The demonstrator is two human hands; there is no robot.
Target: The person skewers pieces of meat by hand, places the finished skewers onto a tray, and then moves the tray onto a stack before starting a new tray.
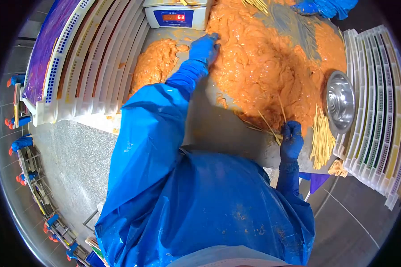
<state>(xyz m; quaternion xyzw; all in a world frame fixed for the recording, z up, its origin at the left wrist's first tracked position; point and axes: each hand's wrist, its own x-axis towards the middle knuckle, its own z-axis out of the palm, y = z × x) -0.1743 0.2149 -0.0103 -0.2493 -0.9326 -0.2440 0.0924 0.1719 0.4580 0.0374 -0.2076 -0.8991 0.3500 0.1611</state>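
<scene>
My left hand, in a blue glove, reaches to the left edge of a large heap of orange marinated meat. Its fingers look curled beside the meat, and what they hold, if anything, is hidden. Nearer my body, my right hand, also gloved, is closed on a thin wooden skewer that points up over the meat. A few loose skewers lie just left of this hand. To its right is a thick bundle of skewers.
A digital scale stands at the back left, beside a smaller meat pile. Stacked white trays rise on the left, more trays on the right. A metal bowl leans near them. Another person's blue sleeve shows across the table.
</scene>
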